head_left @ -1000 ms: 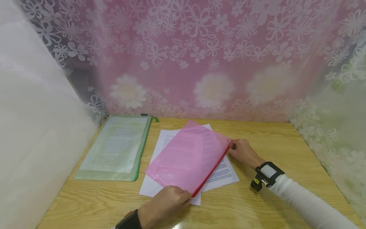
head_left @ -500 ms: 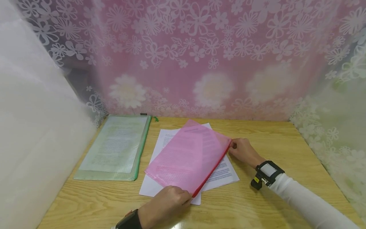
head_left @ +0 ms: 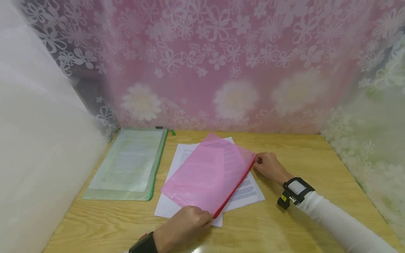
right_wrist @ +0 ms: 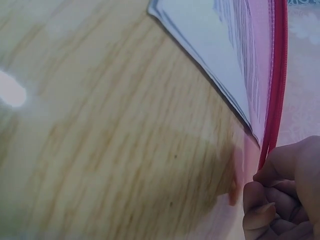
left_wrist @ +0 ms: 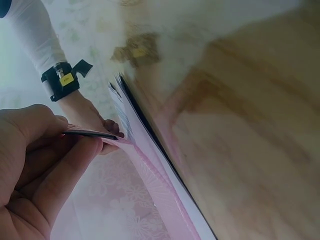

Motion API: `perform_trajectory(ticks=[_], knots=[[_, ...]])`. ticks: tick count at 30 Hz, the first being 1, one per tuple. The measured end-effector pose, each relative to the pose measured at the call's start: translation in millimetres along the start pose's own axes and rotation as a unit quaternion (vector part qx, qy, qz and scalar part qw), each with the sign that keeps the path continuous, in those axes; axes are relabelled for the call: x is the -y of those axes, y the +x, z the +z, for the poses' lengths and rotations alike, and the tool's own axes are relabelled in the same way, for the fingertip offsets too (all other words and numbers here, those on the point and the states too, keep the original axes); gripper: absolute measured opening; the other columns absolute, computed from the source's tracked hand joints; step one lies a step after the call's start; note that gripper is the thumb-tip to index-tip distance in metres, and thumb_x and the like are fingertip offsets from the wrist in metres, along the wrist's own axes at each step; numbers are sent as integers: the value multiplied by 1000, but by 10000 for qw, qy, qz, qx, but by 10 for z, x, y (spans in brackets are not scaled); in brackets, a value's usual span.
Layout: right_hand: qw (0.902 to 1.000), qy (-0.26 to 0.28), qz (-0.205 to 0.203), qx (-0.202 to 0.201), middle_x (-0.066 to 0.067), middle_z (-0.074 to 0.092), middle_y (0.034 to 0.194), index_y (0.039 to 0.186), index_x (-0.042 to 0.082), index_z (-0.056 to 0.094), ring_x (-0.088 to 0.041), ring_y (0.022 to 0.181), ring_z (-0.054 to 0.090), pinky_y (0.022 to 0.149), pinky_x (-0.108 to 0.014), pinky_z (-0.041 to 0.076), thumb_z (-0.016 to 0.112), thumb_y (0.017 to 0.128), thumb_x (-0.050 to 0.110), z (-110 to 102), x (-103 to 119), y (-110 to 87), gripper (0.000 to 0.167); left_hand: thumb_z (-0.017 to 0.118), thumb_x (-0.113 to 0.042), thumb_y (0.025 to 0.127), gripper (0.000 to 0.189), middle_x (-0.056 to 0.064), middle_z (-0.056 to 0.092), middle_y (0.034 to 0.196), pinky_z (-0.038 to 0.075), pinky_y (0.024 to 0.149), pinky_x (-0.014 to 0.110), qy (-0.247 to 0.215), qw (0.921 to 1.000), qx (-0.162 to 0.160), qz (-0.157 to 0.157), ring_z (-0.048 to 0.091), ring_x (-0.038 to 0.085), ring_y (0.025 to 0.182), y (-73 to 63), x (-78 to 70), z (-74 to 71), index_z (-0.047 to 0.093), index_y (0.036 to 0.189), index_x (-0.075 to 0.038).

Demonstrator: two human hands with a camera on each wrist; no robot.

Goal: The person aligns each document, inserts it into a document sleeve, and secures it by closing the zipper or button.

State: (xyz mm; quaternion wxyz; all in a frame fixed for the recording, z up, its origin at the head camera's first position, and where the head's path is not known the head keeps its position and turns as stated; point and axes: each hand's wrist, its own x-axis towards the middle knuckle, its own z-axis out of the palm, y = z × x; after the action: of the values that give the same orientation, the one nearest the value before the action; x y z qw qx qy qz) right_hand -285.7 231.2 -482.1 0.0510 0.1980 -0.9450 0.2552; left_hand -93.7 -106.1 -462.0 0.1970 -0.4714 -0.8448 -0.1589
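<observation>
A translucent pink zipper file folder (head_left: 202, 172) lies slanted over printed paper sheets (head_left: 245, 191) on the table. Its red zipper edge (right_wrist: 279, 75) faces right. My left hand (head_left: 186, 223) pinches the folder's near corner between thumb and fingers, as the left wrist view shows up close. At the far right corner, by the zipper end, my right hand (head_left: 270, 167) pinches the folder's edge. In the right wrist view, the thumb and curled fingers of that hand press on the corner. The folder's right side is raised a little above the sheets.
A green zipper file folder (head_left: 126, 163) with paper inside lies at the left of the wooden table (head_left: 300, 225). A small green pull (head_left: 173, 132) sits at its far corner. A pink floral curtain (head_left: 196, 84) hangs behind, with plastic sheets at both sides.
</observation>
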Motion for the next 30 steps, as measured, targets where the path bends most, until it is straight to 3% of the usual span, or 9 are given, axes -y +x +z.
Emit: perform_trajectory(ticks=[13, 22, 30], knots=[[9999, -91, 78, 11, -2, 64, 71, 78, 4, 72, -12, 62, 51, 53, -23, 40, 69, 87, 4, 8, -50, 23, 9, 82, -6, 80, 28, -14, 54, 60, 36, 58, 8, -222, 9996, -98, -127, 39, -5, 56, -7, -15, -3, 60, 70, -19], [9999, -17, 101, 57, -5, 69, 75, 81, 2, 73, -12, 64, 53, 54, -25, 43, 67, 87, 1, 13, -28, 5, 8, 85, -12, 80, 24, -12, 60, 63, 40, 57, 10, 31, 10000, 64, -51, 47, -3, 56, -20, -15, -12, 64, 72, -19], [9998, 33, 152, 119, -5, 68, 75, 84, 1, 73, -13, 63, 53, 54, -24, 42, 65, 89, 2, 7, -30, 18, 9, 85, -12, 81, 24, -12, 60, 63, 39, 58, 10, 3, 9999, 81, -67, 46, -2, 56, -14, -26, -23, 63, 73, -18]])
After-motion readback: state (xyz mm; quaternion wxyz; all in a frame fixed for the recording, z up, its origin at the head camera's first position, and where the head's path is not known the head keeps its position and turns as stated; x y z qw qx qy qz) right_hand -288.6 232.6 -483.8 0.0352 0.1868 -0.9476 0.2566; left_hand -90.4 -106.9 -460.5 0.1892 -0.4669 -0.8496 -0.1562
